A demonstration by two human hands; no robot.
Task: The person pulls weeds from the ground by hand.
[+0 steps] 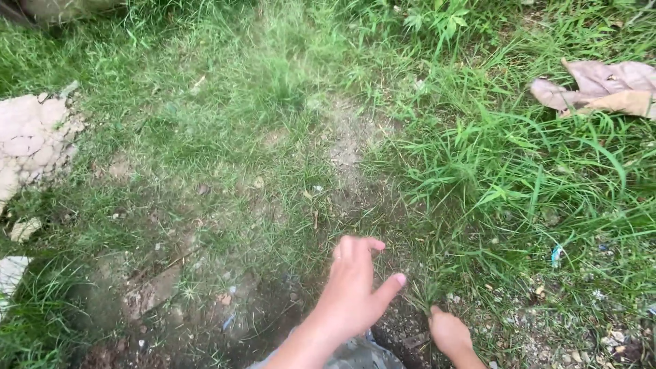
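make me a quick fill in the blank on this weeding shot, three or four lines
1. Both hands work low over ground covered in green ____.
2. The right hand pinches the base of a grass tuft in a closed ____.
3. The left hand hovers with its fingers ____.
4. The dry brown leaf lies at the upper ____ of the view.

Missing words: grass; grip; spread; right

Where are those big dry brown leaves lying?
In the head view, the dry brown leaves lie at the upper right on the tall grass, far from both hands, which are at the bottom edge.
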